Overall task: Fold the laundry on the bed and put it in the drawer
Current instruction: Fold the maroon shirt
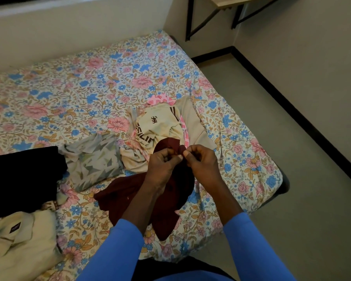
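Note:
A maroon buttoned garment (118,196) lies crumpled on the flowered bed (73,92) near its front edge. My left hand (164,165) and my right hand (201,161) meet above it, and each pinches the garment's upper edge between thumb and fingers, lifting that part. Behind my hands a cream printed T-shirt (150,126) lies in a heap over pink patterned cloth (162,99) and a beige piece (193,116). A grey patterned garment (93,161) lies left of the heap. No drawer is in view.
A black garment (22,175) and a cream shirt (18,240) lie at the bed's left front. Grey floor (292,179) runs along the right side of the bed. A wall shelf on black brackets (227,9) hangs at the top right.

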A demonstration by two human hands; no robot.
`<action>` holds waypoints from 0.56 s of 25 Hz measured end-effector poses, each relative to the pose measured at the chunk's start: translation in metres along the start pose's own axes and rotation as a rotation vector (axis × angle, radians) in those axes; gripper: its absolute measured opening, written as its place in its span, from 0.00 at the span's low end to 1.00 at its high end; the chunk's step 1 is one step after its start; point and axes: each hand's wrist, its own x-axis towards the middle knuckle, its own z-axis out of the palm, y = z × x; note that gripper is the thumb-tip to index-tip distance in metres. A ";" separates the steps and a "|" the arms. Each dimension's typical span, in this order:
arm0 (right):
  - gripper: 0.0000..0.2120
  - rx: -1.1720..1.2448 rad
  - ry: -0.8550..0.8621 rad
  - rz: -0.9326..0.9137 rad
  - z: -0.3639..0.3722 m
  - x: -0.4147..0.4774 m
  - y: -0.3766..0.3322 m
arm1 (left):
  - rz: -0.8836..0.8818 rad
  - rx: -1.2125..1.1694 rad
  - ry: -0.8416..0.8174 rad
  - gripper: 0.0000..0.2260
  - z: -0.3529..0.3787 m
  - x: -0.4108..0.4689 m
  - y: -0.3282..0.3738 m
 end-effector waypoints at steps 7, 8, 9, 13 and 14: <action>0.11 0.409 -0.198 0.140 -0.002 -0.002 0.000 | -0.030 -0.082 -0.052 0.01 -0.009 -0.004 0.003; 0.11 0.413 -0.207 0.151 -0.003 -0.002 0.000 | -0.041 -0.091 -0.057 0.02 -0.010 -0.005 0.003; 0.10 0.408 -0.215 0.155 -0.002 -0.003 0.000 | -0.053 -0.112 -0.056 0.03 -0.010 -0.006 0.004; 0.08 0.334 -0.200 0.018 0.005 -0.008 -0.006 | -0.130 -0.249 -0.024 0.04 -0.009 -0.007 0.015; 0.09 0.291 -0.194 -0.025 0.007 -0.009 -0.006 | -0.128 -0.274 -0.034 0.05 -0.011 -0.006 0.020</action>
